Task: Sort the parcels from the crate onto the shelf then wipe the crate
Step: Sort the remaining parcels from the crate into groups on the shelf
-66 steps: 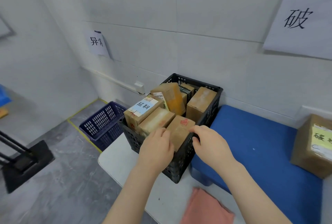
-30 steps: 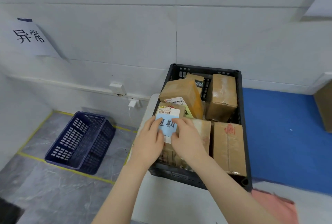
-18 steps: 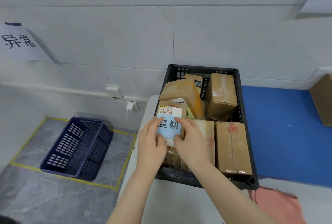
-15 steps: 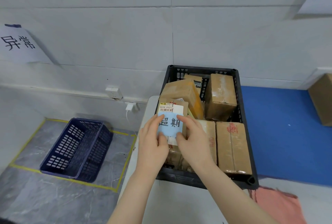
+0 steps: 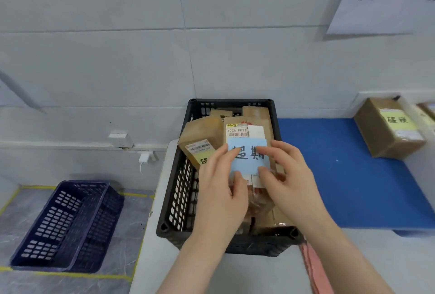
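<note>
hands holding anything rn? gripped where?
Yes: both hands grip the parcel with the blue label over the black crate. Left hand holds its left edge, right hand its right edge, fingertips on the label face.

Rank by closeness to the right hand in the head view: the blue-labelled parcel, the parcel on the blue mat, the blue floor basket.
1. Blue-labelled parcel: held in the right hand, over the crate.
2. Parcel on the blue mat: far right, by the wall.
3. Blue floor basket: lower left, on the floor.

Blue basket [image 5: 66, 225] on floor, wall socket [image 5: 120, 139], white charger [image 5: 144, 157]
</note>
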### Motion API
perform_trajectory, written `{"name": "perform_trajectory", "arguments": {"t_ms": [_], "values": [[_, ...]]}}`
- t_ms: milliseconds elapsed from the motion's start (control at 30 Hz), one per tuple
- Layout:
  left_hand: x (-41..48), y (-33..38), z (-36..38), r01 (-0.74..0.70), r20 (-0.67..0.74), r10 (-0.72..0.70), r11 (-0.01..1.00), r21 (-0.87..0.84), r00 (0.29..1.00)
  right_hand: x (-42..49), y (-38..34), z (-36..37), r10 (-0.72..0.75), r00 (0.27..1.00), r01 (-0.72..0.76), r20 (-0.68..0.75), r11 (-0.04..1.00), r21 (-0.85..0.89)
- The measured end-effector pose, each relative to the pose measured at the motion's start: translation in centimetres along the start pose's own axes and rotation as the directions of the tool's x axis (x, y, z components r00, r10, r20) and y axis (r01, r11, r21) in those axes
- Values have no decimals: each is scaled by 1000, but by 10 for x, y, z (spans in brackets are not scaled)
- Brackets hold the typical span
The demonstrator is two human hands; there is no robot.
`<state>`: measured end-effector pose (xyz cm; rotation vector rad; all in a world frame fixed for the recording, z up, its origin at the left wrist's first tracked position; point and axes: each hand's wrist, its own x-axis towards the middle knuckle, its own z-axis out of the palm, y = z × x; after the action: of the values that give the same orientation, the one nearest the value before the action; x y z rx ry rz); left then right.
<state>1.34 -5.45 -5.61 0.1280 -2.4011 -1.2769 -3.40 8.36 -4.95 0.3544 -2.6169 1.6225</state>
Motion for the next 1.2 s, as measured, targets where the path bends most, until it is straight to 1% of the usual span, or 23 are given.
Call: {"name": "perform_trajectory", "arguments": {"t_ms": [33,100,167,233,300,400,467,567,733,867,1000,1200], "values": [[-1,-2,5,8,31,-8,1000,-3,999,-1,6,-3,13,1000,-13,5,1000,-25],[2,-9,10,5,73,-3,1000,-23,997,0,15,-10,20,999,-20,32,1000,-23],[12,-13,11,59,156,-50,997,-57,986,2,21,-14,29,996,-29,89,1000,-4],[22,-13,11,152,255,-121,983,-104,959,3,23,-14,61,987,-72,151,995,69],[27,-11,12,168,260,-128,977,-134,957,3,21,-11,59,985,-79,164,990,121],[25,-2,18,112,208,-86,987,-117,974,0,13,-14,-20,994,9,111,996,94],[24,8,22,36,163,-15,991,-126,987,-2,7,-24,-83,994,78,64,994,77],[35,32,27,-62,119,81,986,-154,990,2,-4,-50,-116,993,114,18,988,101],[58,77,47,-176,108,201,963,-203,974,12,-19,-105,-167,983,176,-75,974,140],[64,126,71,-265,118,287,949,-171,951,11,-21,-157,-188,970,202,-152,976,79],[57,179,104,-353,126,372,923,-154,920,0,-18,-217,-228,948,246,-224,967,59],[24,263,176,-402,114,426,896,-187,897,-37,11,-321,-247,923,250,-297,968,-28]]}}
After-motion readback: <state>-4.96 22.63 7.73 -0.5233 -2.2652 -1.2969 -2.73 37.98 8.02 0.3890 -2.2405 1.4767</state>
